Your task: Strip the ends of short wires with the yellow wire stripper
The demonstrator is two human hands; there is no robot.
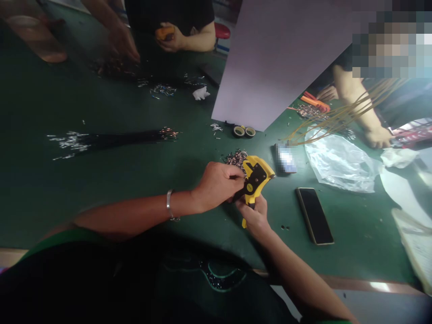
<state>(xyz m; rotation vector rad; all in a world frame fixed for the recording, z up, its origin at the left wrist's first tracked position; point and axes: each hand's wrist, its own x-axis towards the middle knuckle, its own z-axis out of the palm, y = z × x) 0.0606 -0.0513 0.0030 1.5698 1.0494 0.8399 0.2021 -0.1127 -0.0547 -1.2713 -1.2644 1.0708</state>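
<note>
My right hand (256, 216) is wrapped round the handles of a yellow and black hand tool (259, 173), held upright over the green table (189, 180). At the tool's left side, by its jaws, my left hand (219, 184) has thumb and fingers pinched together; whatever they hold is too small to make out. Behind both hands lies a pile of small metal-ended pieces (236, 158), partly covered by the tool. A bundle of black wires (124, 136) with silver and copper-coloured ends stretches across the table to the left.
A phone (315, 216) lies right of my right arm. Beyond are a small box (285, 158), a clear plastic bag (340, 159), tape rolls (245, 131) and a tall pale panel (270, 58). Other people's hands (170, 38) are across the table; yellow wires (351, 108) hang at right.
</note>
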